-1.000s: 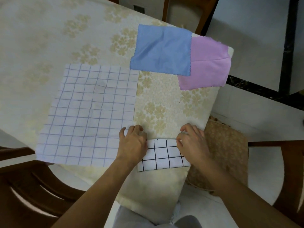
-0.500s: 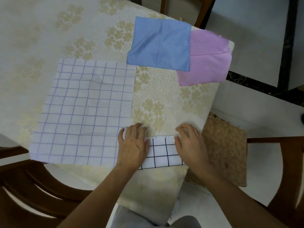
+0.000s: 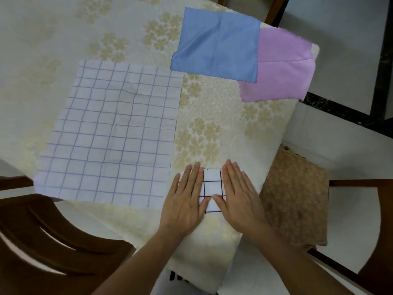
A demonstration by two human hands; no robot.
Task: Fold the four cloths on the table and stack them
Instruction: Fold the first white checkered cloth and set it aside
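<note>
Cream floral tablecloth (image 3: 212, 124) covers the table, with dark wooden chairs at the lower left and right and a tan cushion (image 3: 295, 199) on the right-hand seat. Near the front edge, both palms lie flat on a small black-grid cloth (image 3: 212, 188) that is already folded down to a compact packet. The left hand (image 3: 185, 205) covers its left part and the right hand (image 3: 238, 199) its right part, fingers straight and pressing down, gripping nothing. Only a narrow strip of the packet shows between them, so how many layers it has cannot be told.

Just to its left lies a large purple-grid cloth (image 3: 110, 135), spread open and unfolded. At the far right corner a blue cloth (image 3: 217, 45) overlaps a pink cloth (image 3: 280, 69), whose edge hangs over the table edge; both are flat and unfolded.

The step in hand looks like smoothing the creases of the first fold, so roughly a quarter of the folding is done and no stack exists yet. Next, the hands would need to lift off without disturbing the packet and take one of the open cloths, probably the near purple-grid one, by two corners to begin its first fold.
</note>
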